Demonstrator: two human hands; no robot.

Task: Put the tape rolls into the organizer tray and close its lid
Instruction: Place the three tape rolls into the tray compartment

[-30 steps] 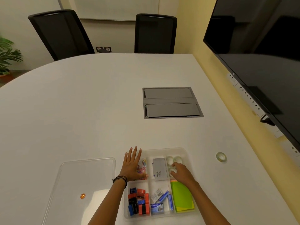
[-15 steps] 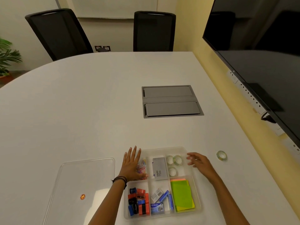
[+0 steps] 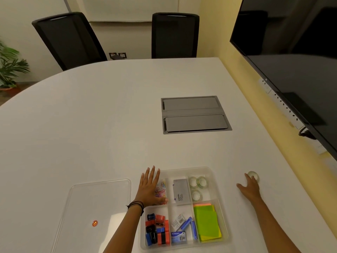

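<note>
A clear organizer tray (image 3: 209,169) sits on the white table near me. Three clear tape rolls (image 3: 197,187) lie in its far right compartment. One more tape roll (image 3: 254,174) lies loose on the table to the right of the tray. My right hand (image 3: 249,188) is stretched out flat with its fingertips touching that roll, fingers apart. My left hand (image 3: 149,187) rests flat and open on the tray's far left compartment, over the coloured paper clips. The clear lid (image 3: 94,201) lies flat on the table left of the tray.
The tray also holds a grey box (image 3: 180,192), green sticky notes (image 3: 207,222), sharpeners and staple boxes. A grey cable hatch (image 3: 195,115) is set into the table beyond. A wall screen (image 3: 291,70) hangs on the right, and two black chairs (image 3: 175,35) stand at the far edge.
My right hand left the tray's tape compartment, where it set a roll down, and moved right across the table to the loose roll. My left hand stayed on the tray.
</note>
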